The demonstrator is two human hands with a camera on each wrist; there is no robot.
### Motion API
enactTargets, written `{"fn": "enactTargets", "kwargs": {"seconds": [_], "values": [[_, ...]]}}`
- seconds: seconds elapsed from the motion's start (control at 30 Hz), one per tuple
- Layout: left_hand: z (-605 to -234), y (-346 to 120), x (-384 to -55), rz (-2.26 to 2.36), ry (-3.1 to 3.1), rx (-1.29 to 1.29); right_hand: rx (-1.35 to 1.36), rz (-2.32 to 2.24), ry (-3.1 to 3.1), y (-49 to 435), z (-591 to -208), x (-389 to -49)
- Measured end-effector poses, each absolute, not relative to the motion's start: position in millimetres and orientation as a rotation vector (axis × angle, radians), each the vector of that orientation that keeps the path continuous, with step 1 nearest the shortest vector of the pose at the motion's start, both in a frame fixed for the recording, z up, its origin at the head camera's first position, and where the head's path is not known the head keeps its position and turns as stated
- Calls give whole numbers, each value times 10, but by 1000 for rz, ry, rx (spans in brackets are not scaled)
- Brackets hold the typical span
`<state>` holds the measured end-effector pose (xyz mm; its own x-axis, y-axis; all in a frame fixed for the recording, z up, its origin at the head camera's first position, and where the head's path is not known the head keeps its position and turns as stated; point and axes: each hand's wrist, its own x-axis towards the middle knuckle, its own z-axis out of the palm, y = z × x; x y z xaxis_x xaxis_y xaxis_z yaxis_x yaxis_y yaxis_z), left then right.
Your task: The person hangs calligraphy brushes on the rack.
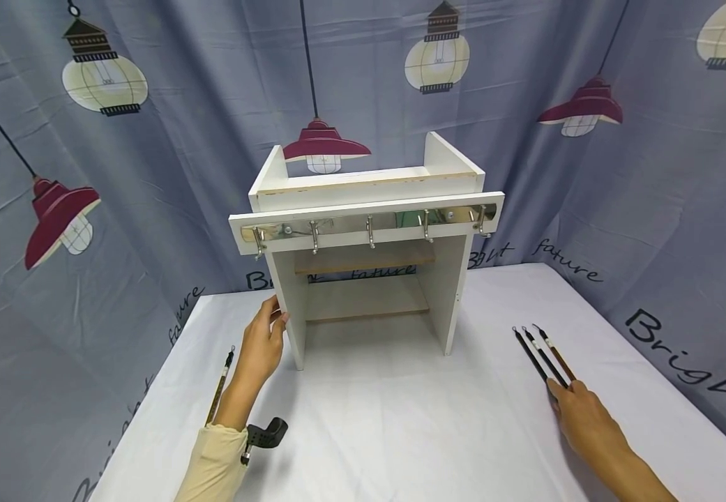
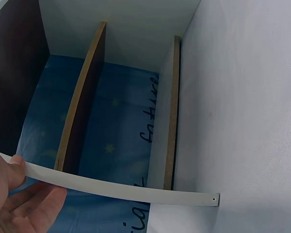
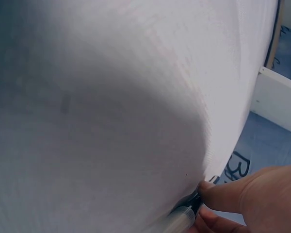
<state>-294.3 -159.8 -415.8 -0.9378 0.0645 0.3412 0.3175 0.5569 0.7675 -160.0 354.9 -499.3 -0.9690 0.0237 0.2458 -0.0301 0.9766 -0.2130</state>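
A white shelf unit with two inner boards stands upright on the white table. My left hand grips the front edge of its left side panel, thumb on one face and fingers on the other. At the right, my right hand holds three calligraphy brushes by their near ends, low over the cloth. Their looped ends point away from me. In the right wrist view, thumb and fingers pinch a dark brush end near a clear plastic cap.
Another brush lies on the table left of my left forearm. A rail with several metal hooks crosses the unit's upper front and sticks out past both sides. Patterned grey-blue curtains hang behind the table and along its sides.
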Motion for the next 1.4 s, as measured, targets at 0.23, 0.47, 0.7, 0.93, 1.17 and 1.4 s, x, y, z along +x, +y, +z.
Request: {"fn": "enactTargets", "kwargs": {"seconds": [0.23, 0.47, 0.7, 0.93, 1.17, 1.4], "values": [[-4166, -1595, -2953, -1312, -2504, -332, 28, 290, -2877, 3565, -5009, -1608], [-4172, -1598, -2953, -1317, -2512, -323, 72, 245, -2858, 3574, -5035, -1645], [-4177, -1595, -2952, -1316, -2514, -323, 84, 257, -2805, 3561, -5055, -1633], [-4172, -1592, -2936, -1315, -2515, -323, 97, 295, -2786, 3548, -5051, -1603], [-4174, -1594, -2932, -1322, -2514, -325, 166, 288, -2535, 3439, -4946, -1574], [-4175, -1590, -2936, -1315, -2514, -324, 99, 349, -2445, 3257, -4600, -1500]]}}
